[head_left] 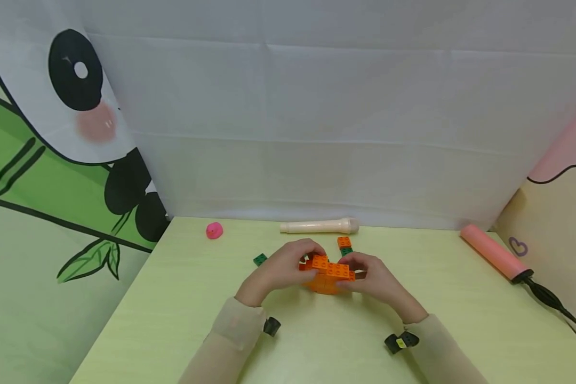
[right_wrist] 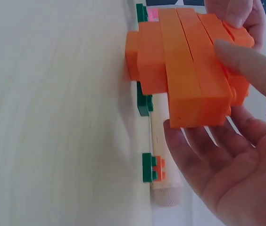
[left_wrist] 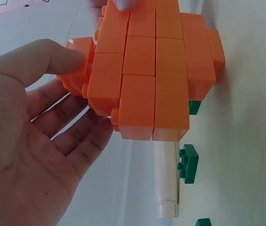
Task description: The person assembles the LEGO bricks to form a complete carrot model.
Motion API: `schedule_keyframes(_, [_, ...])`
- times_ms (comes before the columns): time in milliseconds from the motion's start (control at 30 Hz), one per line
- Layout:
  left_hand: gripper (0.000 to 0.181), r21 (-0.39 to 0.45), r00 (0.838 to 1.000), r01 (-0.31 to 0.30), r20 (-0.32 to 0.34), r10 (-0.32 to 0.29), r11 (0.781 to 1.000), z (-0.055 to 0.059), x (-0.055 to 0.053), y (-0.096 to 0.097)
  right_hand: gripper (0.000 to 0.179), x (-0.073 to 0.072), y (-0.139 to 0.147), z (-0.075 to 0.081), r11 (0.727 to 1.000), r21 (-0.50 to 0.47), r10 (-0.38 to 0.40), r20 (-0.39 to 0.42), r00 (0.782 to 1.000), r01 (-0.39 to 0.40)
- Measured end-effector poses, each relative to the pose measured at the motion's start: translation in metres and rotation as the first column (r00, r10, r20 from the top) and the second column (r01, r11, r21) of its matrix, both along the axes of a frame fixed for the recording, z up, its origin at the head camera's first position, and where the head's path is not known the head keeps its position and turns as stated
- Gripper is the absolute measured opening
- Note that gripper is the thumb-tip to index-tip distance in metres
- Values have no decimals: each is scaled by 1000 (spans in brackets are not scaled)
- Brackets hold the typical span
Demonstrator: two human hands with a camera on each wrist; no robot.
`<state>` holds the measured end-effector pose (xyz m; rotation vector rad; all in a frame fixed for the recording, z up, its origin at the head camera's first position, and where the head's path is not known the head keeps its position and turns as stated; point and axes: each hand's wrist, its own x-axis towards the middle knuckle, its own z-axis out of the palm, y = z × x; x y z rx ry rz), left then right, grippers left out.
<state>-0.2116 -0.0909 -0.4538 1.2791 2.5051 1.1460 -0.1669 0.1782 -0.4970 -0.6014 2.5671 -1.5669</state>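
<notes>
A stepped orange brick build stands on the table between the two hands, wider at the top than at its foot. My left hand pinches an orange brick at the build's upper left side, thumb in front and fingers behind. From the right, my right hand grips the build, its thumb on the near face and its fingers behind, as the right wrist view shows. Whether the pinched brick is pressed fully home cannot be seen.
Behind the build lie a green brick, another green brick with an orange brick, and a cream microphone-shaped stick. A pink lump sits back left. A pink pump with a black end lies along the right edge.
</notes>
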Motion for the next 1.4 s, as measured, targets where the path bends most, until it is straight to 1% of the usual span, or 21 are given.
schedule_keyframes(67, [32, 3, 1000, 8, -6, -8, 1000, 0, 0, 0, 39, 0, -2, -2, 999, -30, -21, 8, 1000, 21])
schedule_keyframes(133, [31, 4, 1000, 13, -10, -13, 1000, 0, 0, 0, 36, 1, -3, -3, 999, -36, -38, 10, 999, 38])
schedule_keyframes(267, [24, -5, 1000, 15, -17, -15, 1000, 1, 0, 0, 34, 1, -5, -3, 997, -54, -47, 38, 998, 49])
schedule_keyframes(367, [23, -10, 1000, 8, -20, -8, 1000, 0, 0, 0, 33, 1, -4, -3, 996, -65, -53, 64, 997, 57])
schedule_keyframes(633, [21, -17, 1000, -15, 13, 16, 1000, 1, 2, 2, 32, -1, -3, -5, 994, -68, -78, 101, 992, 86])
schedule_keyframes(767, [21, -49, 1000, -31, -9, 30, 998, 4, 4, 3, 31, -1, -3, -5, 994, -63, -86, 100, 991, 93])
schedule_keyframes(833, [21, -63, 999, -35, -31, 34, 997, 5, 5, 4, 31, -1, -3, -6, 994, -59, -87, 97, 991, 93])
schedule_keyframes(933, [22, -71, 998, -39, -46, 35, 997, 6, 6, 4, 30, -2, -3, -6, 994, -49, -91, 93, 991, 96])
schedule_keyframes(1133, [22, -69, 997, -28, -69, 23, 997, 6, 5, 4, 29, -3, -4, -5, 993, -38, -104, 83, 991, 108])
schedule_keyframes(1400, [24, -91, 992, -21, -124, 9, 996, 3, 3, 4, 28, -2, -5, -5, 994, -34, -105, 78, 991, 108])
